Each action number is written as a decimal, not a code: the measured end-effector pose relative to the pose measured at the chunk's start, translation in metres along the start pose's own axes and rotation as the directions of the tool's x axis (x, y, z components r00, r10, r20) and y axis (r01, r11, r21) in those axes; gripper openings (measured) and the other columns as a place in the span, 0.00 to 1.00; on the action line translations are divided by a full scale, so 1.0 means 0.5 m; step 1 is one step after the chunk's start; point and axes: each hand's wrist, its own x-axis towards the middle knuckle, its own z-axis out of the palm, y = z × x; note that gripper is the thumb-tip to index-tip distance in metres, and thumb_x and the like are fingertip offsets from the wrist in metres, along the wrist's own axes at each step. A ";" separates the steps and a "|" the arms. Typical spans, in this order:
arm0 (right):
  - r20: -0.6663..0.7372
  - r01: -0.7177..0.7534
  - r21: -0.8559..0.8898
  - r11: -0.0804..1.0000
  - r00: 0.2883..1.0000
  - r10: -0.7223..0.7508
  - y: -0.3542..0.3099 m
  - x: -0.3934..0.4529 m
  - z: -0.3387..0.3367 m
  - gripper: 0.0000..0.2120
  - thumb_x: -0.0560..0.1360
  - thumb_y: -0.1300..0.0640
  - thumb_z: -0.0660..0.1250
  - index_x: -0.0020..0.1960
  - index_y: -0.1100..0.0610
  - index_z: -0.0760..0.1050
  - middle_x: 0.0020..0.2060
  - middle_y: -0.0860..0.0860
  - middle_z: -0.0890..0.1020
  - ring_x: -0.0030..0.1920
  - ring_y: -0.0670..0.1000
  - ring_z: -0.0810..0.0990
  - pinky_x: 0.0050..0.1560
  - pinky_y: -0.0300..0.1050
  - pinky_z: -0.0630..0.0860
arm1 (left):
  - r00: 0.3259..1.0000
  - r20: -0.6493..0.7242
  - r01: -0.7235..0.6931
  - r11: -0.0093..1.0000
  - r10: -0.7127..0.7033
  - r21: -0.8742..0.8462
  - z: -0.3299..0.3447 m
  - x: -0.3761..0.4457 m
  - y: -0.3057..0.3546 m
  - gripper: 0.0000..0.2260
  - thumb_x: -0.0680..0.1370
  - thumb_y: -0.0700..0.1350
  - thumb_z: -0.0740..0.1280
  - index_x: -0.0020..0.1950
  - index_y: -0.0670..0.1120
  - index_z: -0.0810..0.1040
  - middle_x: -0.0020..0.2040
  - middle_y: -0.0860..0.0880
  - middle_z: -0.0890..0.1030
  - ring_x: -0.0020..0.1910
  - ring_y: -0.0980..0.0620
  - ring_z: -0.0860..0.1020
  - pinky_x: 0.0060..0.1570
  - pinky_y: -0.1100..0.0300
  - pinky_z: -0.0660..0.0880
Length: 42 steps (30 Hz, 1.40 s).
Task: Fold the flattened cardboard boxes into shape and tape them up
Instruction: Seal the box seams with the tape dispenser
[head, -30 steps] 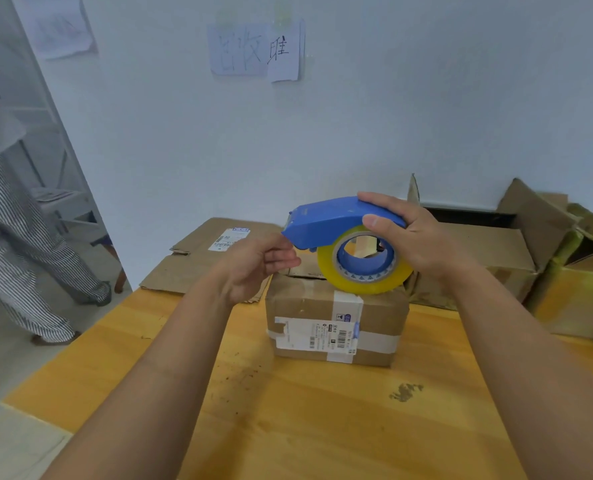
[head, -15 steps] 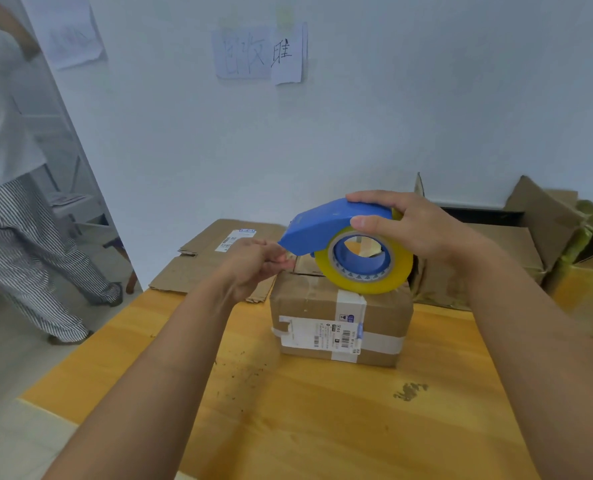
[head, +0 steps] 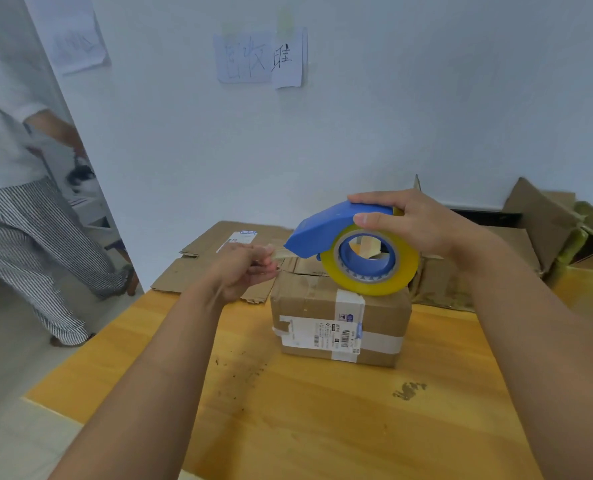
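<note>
Nearest, two bare forearms reach out over a yellow wooden table (head: 323,410), which has a dark smudge (head: 408,390) toward its right and small dark specks left of centre. Just past them a closed box (head: 340,323) sits on the table, banded with pale tape and carrying a white label (head: 317,336) on its near face. The right hand (head: 423,226) is clamped over a blue dispenser (head: 336,230), fingers across its top and thumb on the side; the yellow tape roll (head: 371,261) in it rests on the top of the box. The left hand (head: 246,268), a little to the left and apart from the right, pinches the loose end of the tape (head: 279,252), a short clear strip stretched between its fingertips and the nose of the dispenser. Behind the box, flattened cardboard (head: 219,258) lies at the far edge of the table, and more open and crumpled boxes (head: 544,230) pile up on the right. At far left a person (head: 21,188) in striped trousers stands on the floor, blurred. The white wall (head: 392,116) behind holds handwritten paper notes (head: 260,57).
</note>
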 end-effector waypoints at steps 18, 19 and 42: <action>-0.034 -0.015 -0.034 0.999 0.999 0.014 0.013 0.040 0.040 0.12 0.77 0.40 0.66 0.61 0.35 0.76 0.56 0.31 0.78 0.56 0.36 0.77 0.54 0.33 0.71 | 0.981 -0.026 0.190 0.975 -0.194 -0.118 -0.024 -0.004 -0.087 0.04 0.78 0.41 0.71 0.49 0.41 0.80 0.32 0.49 0.77 0.31 0.55 0.80 0.36 0.60 0.80; -0.041 -0.022 -0.032 0.999 0.999 0.021 0.014 0.038 0.040 0.13 0.77 0.39 0.66 0.61 0.34 0.77 0.56 0.31 0.78 0.55 0.36 0.77 0.54 0.34 0.72 | 0.980 -0.021 0.193 0.973 -0.197 -0.124 -0.023 -0.003 -0.090 0.05 0.78 0.41 0.71 0.50 0.41 0.80 0.32 0.49 0.78 0.31 0.55 0.80 0.36 0.60 0.80; -0.148 -0.090 0.003 0.996 0.985 0.089 0.018 0.039 0.056 0.17 0.75 0.37 0.68 0.63 0.37 0.78 0.57 0.37 0.81 0.59 0.43 0.79 0.64 0.48 0.76 | 0.851 0.224 -0.501 0.607 0.474 0.617 0.063 -0.089 -0.146 0.37 0.74 0.65 0.67 0.78 0.57 0.58 0.68 0.77 0.61 0.67 0.78 0.59 0.62 0.80 0.58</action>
